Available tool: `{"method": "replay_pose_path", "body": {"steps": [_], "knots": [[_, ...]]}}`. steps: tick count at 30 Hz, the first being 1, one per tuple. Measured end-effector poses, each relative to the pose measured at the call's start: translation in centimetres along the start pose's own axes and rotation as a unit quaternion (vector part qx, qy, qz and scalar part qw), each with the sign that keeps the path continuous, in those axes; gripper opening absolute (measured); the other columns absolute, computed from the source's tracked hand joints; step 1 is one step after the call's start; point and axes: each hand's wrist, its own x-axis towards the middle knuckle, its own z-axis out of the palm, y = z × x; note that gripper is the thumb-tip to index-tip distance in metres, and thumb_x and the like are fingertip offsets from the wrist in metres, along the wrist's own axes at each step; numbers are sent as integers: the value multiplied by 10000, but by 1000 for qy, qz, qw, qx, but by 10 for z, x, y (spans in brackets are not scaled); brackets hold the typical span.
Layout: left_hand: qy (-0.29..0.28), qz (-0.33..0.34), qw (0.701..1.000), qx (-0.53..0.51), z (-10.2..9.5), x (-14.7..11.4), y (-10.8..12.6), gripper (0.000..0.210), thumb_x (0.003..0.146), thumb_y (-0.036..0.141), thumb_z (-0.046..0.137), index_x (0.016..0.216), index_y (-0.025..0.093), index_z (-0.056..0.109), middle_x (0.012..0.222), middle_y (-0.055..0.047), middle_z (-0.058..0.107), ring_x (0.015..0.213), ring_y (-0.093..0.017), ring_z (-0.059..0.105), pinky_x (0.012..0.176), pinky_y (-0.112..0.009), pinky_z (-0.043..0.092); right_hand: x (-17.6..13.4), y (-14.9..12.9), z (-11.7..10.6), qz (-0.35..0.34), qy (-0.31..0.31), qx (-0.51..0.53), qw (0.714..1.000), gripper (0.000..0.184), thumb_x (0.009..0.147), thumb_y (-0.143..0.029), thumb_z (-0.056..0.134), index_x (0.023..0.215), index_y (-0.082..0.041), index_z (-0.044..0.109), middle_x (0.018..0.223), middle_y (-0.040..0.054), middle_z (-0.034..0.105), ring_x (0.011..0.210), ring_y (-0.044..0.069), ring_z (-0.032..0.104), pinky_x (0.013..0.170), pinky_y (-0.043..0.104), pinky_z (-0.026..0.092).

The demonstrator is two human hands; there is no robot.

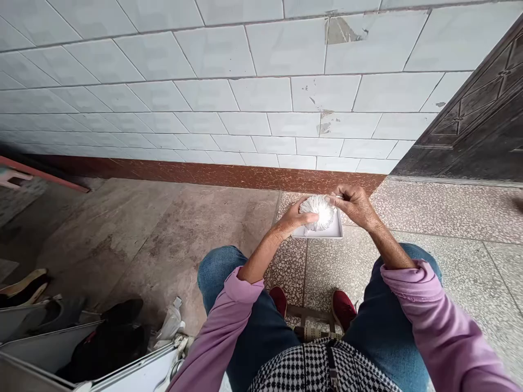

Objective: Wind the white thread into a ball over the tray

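Note:
A round, white, fluffy bundle with fine strands, like a pompom (319, 212), is held above a shallow white box lid or tray (327, 234). My left hand (300, 215) grips it from the left, thumb across its front and fingers behind. At its upper right edge my right hand (352, 204) is closed in a pinch, thumb against the fingers. What the pinch holds is too small to make out; a thin strand or small tool may be there. The tray is partly hidden under the white bundle.
A white tiled wall (212, 54) with a brown base strip rises ahead. A dark door (482, 109) stands at right. Lower left are a container (44, 337) with dark items, a shoe (24, 288) and a crumpled clear bag (171, 321). A red bar (44, 174) lies far left.

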Motion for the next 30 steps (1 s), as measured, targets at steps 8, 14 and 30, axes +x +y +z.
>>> {"method": "replay_pose_path", "body": {"steps": [8,14,30], "knots": [[37,-24,999,-20,5,4,2,748,575,614,969,1131,177,727,1073,-103,781,947,-225,729,801,-314,569,3,9,8,8,25,18,1000,555,925,-658,765,684,-216,532,641,-22,429,608,134,365,584,303,293],[35,-24,999,-13,4,5,1,669,639,549,933,1170,204,717,1119,-95,783,988,-226,738,829,-319,573,2,0,13,-10,79,22,997,595,927,-668,769,657,-225,479,642,-12,417,618,144,353,586,310,292],[23,14,999,-17,9,-12,10,725,555,478,981,1166,179,729,1119,-100,787,1053,-282,735,937,-401,581,7,16,15,7,61,95,994,604,836,-672,845,647,-218,494,627,-36,411,590,119,323,546,276,271]]}}
